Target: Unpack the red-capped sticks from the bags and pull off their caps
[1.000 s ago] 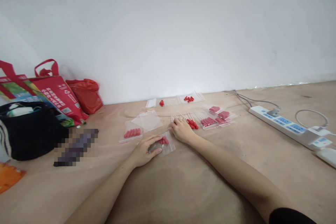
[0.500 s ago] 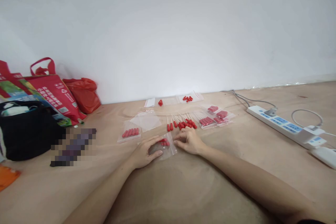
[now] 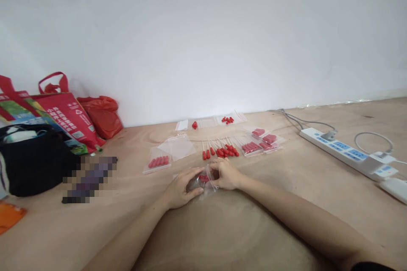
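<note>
A small clear zip bag (image 3: 206, 181) with red-tipped sticks inside lies on the wooden surface (image 3: 222, 228) in front of me. My left hand (image 3: 180, 187) grips its left side with curled fingers. My right hand (image 3: 225, 173) pinches its right edge. Just beyond lies a loose row of red-tipped sticks (image 3: 221, 151). To the right are filled bags (image 3: 259, 144). A filled bag (image 3: 158, 162) and an empty bag (image 3: 178, 145) lie to the left.
Red shopping bags (image 3: 68, 114) and a black bag (image 3: 30, 161) stand at the left by the white wall. A white power strip (image 3: 346, 152) with cables lies at the right. More small bags (image 3: 222, 119) lie near the wall. An orange item (image 3: 9, 216) sits at far left.
My right hand drew back from the row of sticks to the bag and now pinches its right edge. My left hand stayed on the bag.
</note>
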`<action>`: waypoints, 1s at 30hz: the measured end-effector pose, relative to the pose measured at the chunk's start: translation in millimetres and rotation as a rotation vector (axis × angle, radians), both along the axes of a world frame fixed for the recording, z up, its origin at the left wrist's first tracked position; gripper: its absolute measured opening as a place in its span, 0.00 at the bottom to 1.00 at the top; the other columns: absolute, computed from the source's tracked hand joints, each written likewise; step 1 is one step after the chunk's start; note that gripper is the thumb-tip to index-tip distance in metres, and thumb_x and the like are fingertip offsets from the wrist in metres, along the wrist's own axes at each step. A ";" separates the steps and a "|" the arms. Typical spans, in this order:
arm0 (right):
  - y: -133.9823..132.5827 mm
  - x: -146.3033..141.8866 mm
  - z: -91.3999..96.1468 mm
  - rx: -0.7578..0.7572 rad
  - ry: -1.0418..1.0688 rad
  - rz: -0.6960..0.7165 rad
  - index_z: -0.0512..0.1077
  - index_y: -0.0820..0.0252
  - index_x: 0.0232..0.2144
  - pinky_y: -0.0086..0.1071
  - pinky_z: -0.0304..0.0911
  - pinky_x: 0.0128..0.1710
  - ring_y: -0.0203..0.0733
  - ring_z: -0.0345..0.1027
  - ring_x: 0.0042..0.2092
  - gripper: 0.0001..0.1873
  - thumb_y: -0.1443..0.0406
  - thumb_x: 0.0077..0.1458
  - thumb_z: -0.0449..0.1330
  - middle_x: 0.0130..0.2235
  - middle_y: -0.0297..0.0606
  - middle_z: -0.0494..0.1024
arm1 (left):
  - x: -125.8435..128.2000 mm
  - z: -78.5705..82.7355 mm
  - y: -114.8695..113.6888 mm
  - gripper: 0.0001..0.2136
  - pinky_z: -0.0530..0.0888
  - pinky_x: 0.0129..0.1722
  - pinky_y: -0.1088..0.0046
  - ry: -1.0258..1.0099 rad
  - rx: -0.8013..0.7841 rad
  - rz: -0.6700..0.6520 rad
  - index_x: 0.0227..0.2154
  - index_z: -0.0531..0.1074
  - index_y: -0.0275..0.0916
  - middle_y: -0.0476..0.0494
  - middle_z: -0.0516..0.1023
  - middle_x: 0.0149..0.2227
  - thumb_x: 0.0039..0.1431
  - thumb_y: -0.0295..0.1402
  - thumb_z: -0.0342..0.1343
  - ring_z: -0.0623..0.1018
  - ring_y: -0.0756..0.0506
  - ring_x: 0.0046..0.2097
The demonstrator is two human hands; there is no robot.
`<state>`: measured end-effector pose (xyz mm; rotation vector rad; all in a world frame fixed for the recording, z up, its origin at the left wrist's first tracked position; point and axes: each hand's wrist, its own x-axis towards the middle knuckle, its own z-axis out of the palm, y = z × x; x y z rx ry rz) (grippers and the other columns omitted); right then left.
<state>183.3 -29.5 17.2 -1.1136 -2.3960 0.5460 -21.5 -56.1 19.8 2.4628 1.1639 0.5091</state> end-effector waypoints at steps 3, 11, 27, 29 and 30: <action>-2.1 1.8 1.5 -0.010 0.038 -0.001 0.67 0.61 0.23 0.30 0.50 0.36 0.34 0.61 0.32 0.08 0.66 0.37 0.63 0.26 0.29 0.70 | -0.1 0.8 -0.5 0.24 0.62 0.53 0.61 0.020 -0.007 0.009 0.53 0.57 0.43 0.42 0.65 0.54 0.53 0.41 0.51 0.64 0.42 0.54; 2.1 25.1 6.9 -0.208 0.238 0.105 0.67 0.63 0.27 0.22 0.53 0.22 0.29 0.58 0.23 0.09 0.73 0.36 0.57 0.24 0.29 0.69 | -0.7 3.9 -1.6 0.23 0.65 0.51 0.64 -0.030 -0.069 0.064 0.51 0.55 0.41 0.41 0.65 0.52 0.52 0.38 0.52 0.66 0.43 0.52; 59.0 92.2 24.7 -0.349 0.712 -0.372 0.69 0.63 0.24 0.26 0.57 0.22 0.31 0.62 0.22 0.09 0.65 0.35 0.61 0.21 0.32 0.72 | -16.5 11.0 13.7 0.13 0.64 0.26 0.76 -0.051 -0.258 0.298 0.34 0.60 0.39 0.53 0.65 0.28 0.40 0.26 0.48 0.65 0.52 0.25; 60.4 80.3 14.4 -0.185 0.702 -0.480 0.69 0.63 0.24 0.27 0.59 0.24 0.33 0.64 0.24 0.08 0.65 0.37 0.60 0.24 0.34 0.72 | -21.6 8.0 16.0 0.11 0.62 0.24 0.79 -0.103 -0.315 0.293 0.33 0.58 0.39 0.55 0.63 0.25 0.42 0.27 0.48 0.63 0.53 0.23; 60.4 73.5 9.2 -0.108 0.665 -0.507 0.69 0.62 0.24 0.27 0.59 0.24 0.34 0.64 0.25 0.07 0.66 0.38 0.59 0.24 0.34 0.73 | -23.6 6.5 17.7 0.10 0.61 0.23 0.79 -0.131 -0.320 0.298 0.32 0.58 0.39 0.56 0.63 0.24 0.43 0.28 0.48 0.64 0.53 0.23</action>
